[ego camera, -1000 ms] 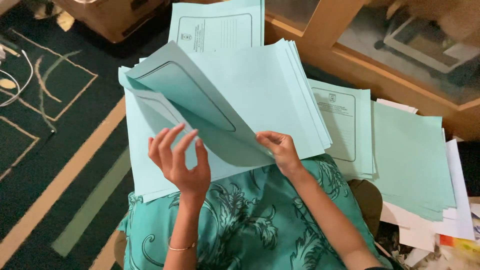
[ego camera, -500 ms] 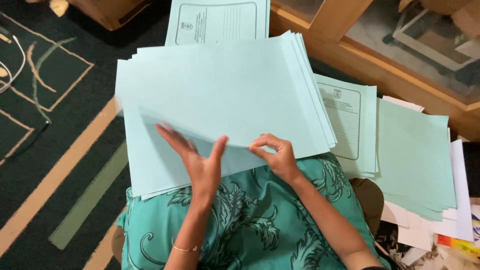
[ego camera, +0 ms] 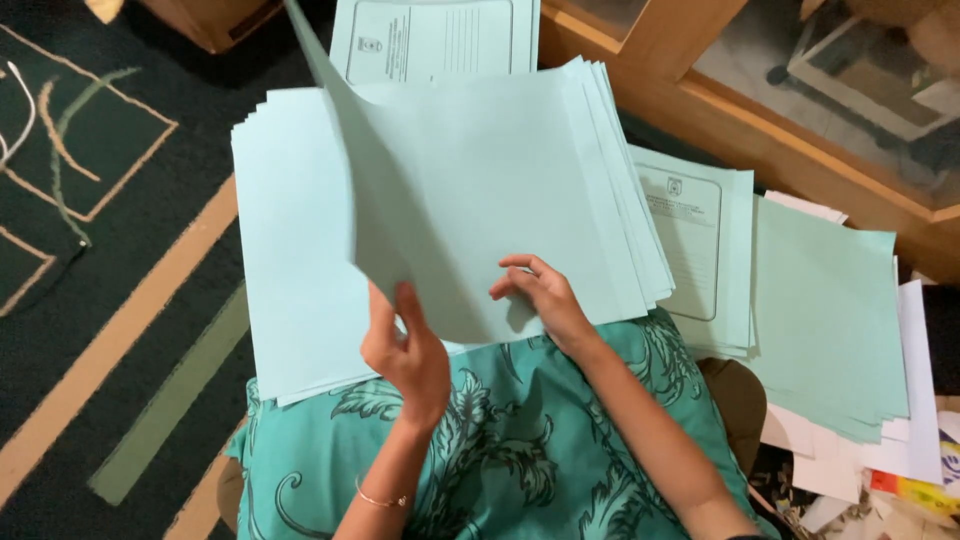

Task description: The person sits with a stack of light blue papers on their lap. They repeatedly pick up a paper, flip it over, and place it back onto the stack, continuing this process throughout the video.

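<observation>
Plainly, lifted sheet: a pale blue-green sheet (ego camera: 420, 200) stands raised on edge above the pile, its upper corner reaching to the top of the view and its lower edge down by the hands.
Left hand: the left hand (ego camera: 405, 350) is closed on the lower edge of the lifted sheet, thumb on the near face, fingers behind it.
Right hand: the right hand (ego camera: 540, 300) lies on the pile with fingers bent and slightly spread, fingertips pressing the top sheet, gripping nothing.
Pile: the stack of blue-green sheets (ego camera: 290, 300) rests on a teal cushion (ego camera: 520, 450) with a dark leaf pattern, and its edges are fanned at the right side.
Wrist: a thin bracelet (ego camera: 380, 498) circles the left wrist.
Beyond the pile: a printed blue-green cover (ego camera: 430, 40) lies just past the far edge.
Right side: a second printed stack (ego camera: 700, 250) sits beside the pile, then a plain blue-green stack (ego camera: 825, 320) over white papers (ego camera: 920, 400).
Floor: a dark green carpet (ego camera: 130, 250) with tan lines lies at left.
Far right: a wooden frame with glass (ego camera: 760, 130) runs along the top.
</observation>
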